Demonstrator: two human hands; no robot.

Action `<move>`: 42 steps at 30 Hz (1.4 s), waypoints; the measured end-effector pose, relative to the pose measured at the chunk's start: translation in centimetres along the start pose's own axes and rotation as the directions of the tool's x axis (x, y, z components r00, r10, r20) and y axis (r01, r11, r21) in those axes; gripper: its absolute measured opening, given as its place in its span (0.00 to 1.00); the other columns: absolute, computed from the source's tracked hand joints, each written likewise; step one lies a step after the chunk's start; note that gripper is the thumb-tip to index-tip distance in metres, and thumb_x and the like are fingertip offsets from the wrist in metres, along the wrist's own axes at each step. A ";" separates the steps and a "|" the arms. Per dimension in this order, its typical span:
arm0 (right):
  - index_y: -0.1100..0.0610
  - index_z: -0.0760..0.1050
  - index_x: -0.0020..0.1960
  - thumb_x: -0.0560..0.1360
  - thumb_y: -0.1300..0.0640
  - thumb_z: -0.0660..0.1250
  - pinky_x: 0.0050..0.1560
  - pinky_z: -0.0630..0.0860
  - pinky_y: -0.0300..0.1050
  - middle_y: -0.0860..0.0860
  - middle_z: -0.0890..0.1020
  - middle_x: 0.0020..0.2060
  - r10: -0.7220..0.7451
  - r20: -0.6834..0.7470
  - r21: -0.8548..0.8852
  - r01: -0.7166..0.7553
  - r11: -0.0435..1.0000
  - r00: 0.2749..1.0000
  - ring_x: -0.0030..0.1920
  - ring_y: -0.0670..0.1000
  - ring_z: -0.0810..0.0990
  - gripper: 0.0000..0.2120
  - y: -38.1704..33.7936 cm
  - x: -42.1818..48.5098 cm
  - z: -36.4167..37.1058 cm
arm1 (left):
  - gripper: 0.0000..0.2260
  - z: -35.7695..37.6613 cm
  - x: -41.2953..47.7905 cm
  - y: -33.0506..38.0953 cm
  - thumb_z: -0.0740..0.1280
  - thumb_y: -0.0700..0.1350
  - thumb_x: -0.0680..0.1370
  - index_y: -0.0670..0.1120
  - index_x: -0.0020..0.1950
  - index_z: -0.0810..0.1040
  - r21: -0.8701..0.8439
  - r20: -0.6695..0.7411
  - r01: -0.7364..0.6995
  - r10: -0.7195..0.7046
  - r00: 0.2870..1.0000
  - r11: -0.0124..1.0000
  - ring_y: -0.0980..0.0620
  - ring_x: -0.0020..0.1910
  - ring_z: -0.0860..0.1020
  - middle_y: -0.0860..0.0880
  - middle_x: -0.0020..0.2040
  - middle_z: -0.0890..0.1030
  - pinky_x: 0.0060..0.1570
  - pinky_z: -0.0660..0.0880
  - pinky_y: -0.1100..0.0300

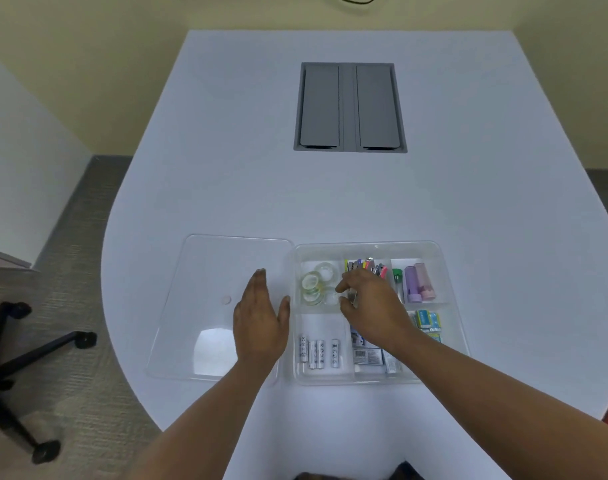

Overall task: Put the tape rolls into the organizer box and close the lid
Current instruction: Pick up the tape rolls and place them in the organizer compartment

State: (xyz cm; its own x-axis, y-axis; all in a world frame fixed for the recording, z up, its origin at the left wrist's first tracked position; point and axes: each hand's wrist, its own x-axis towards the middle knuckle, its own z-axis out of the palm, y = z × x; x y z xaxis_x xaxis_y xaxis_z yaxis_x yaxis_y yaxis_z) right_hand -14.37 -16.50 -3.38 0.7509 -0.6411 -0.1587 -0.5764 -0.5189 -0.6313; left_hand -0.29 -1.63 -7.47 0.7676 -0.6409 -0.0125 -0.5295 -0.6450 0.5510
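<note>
The right hand (371, 306) reaches over the clear plastic organizer box (448, 271) with its fingers (345, 284) loosely curled and slightly parted at the edge of the far-left compartment; whether they pinch the nearest of the transparent tape rolls (316, 282) or have just let go, I cannot tell. If a roll is in them, the thing to do well is to lower it flat among the others so nothing stands above the rim, then draw the hand out without snagging the coloured pens (366, 266) just beyond the knuckles. Left of those fingers, the left hand (261, 317) lies flat and open, holding nothing, on the clear rectangular lid (212, 271) beside the box, ready, I judge, to lift it across. The rolls look small, glossy and see-through with greenish edges, several clustered and partly overlapping in that one compartment. Nearer the wrist sit white batteries (318, 351).
</note>
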 end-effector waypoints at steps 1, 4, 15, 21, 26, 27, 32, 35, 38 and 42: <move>0.54 0.79 0.51 0.72 0.60 0.68 0.59 0.73 0.44 0.51 0.80 0.58 -0.010 0.000 0.003 0.010 1.000 1.000 0.60 0.51 0.77 0.08 0.1 -0.3 0.1 | 0.27 0.1 -0.3 -0.8 0.62 0.51 0.79 0.42 0.74 0.60 0.004 0.017 0.016 -0.016 1.000 1.000 0.44 0.72 0.67 0.43 0.74 0.67 0.67 0.67 0.47; 0.55 0.80 0.50 0.72 0.60 0.68 0.57 0.74 0.44 0.52 0.81 0.56 -0.015 0.003 0.008 0.015 1.000 1.000 0.58 0.51 0.78 0.08 0.2 -1.2 0.3 | 0.32 0.5 -0.9 -3.2 0.62 0.55 0.78 0.42 0.76 0.56 0.020 0.097 0.018 -0.020 0.995 1.000 0.44 0.74 0.64 0.43 0.76 0.64 0.71 0.62 0.49; 0.52 0.80 0.51 0.73 0.57 0.68 0.49 0.75 0.43 0.47 0.81 0.48 -0.017 0.068 -0.081 0.023 0.996 0.998 0.46 0.47 0.77 0.08 0.3 -0.8 -0.5 | 0.38 3.0 -0.1 -7.3 0.47 0.70 0.74 0.52 0.78 0.41 0.221 0.381 -0.070 -0.019 0.924 0.973 0.53 0.76 0.34 0.49 0.79 0.38 0.73 0.37 0.44; 0.51 0.75 0.63 0.73 0.58 0.67 0.52 0.76 0.45 0.50 0.80 0.57 -0.052 0.163 -0.136 0.074 0.988 0.985 0.51 0.53 0.81 0.18 -0.9 2.3 -0.1 | 0.36 3.2 0.2 -7.2 0.45 0.68 0.76 0.51 0.78 0.40 0.252 0.336 -0.075 -0.015 0.942 0.965 0.50 0.77 0.37 0.48 0.80 0.41 0.73 0.38 0.45; 0.49 0.76 0.62 0.74 0.58 0.65 0.55 0.75 0.47 0.48 0.78 0.63 -0.040 0.246 -0.272 0.109 0.956 0.968 0.59 0.53 0.79 0.17 -1.9 5.0 1.1 | 0.36 3.4 1.1 -7.0 0.47 0.67 0.76 0.51 0.78 0.42 0.246 0.353 -0.057 -0.035 0.935 0.968 0.48 0.78 0.38 0.47 0.80 0.41 0.73 0.38 0.44; 0.49 0.75 0.64 0.74 0.58 0.65 0.56 0.76 0.48 0.48 0.77 0.64 -0.036 0.255 -0.281 0.110 0.953 0.966 0.60 0.54 0.78 0.18 -2.2 5.5 1.3 | 0.36 3.5 1.4 -7.1 0.48 0.67 0.77 0.51 0.78 0.40 0.243 0.383 -0.046 -0.052 0.922 0.969 0.49 0.77 0.37 0.47 0.79 0.39 0.73 0.37 0.44; 0.51 0.75 0.63 0.73 0.58 0.66 0.50 0.78 0.51 0.51 0.76 0.61 -0.011 0.280 -0.375 0.120 0.919 0.960 0.55 0.59 0.80 0.18 -3.2 7.1 2.2 | 0.42 2.9 3.1 -7.7 0.51 0.70 0.74 0.53 0.67 0.22 0.239 0.622 -0.066 -0.100 0.777 0.969 0.51 0.69 0.23 0.50 0.70 0.22 0.70 0.31 0.41; 0.56 0.78 0.56 0.73 0.60 0.65 0.42 0.78 0.50 0.55 0.75 0.54 0.027 0.295 -0.494 0.128 0.860 0.955 0.48 0.61 0.81 0.12 -3.5 7.1 3.0 | 0.44 2.7 3.4 -7.6 0.51 0.72 0.73 0.54 0.63 0.18 0.249 0.684 -0.088 -0.111 0.721 0.965 0.50 0.66 0.21 0.50 0.65 0.18 0.69 0.30 0.40; 0.56 0.79 0.54 0.72 0.63 0.65 0.40 0.75 0.48 0.55 0.76 0.51 0.069 0.300 -0.536 0.108 0.837 0.952 0.48 0.60 0.81 0.12 -3.4 6.9 3.5 | 0.45 2.5 3.5 -7.3 0.52 0.72 0.72 0.53 0.62 0.17 0.259 0.705 -0.098 -0.119 0.699 0.961 0.48 0.66 0.20 0.49 0.65 0.17 0.69 0.30 0.40; 0.55 0.79 0.53 0.71 0.65 0.64 0.42 0.76 0.49 0.54 0.77 0.50 0.052 0.288 -0.529 0.114 0.841 0.956 0.49 0.60 0.81 0.13 -3.0 7.0 3.5 | 0.45 2.2 3.5 -7.0 0.52 0.72 0.72 0.53 0.62 0.17 0.253 0.716 -0.096 -0.120 0.687 0.963 0.48 0.66 0.20 0.49 0.65 0.17 0.69 0.30 0.39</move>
State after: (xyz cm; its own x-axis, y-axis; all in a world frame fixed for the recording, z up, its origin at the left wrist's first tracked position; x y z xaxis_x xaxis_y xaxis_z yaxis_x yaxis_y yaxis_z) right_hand -6.31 -17.47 -5.23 0.7807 -0.4772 -0.4034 -0.5700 -0.8085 -0.1468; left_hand 5.27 -0.27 -13.15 0.3326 -0.6612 -0.6724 -0.6745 -0.6651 0.3204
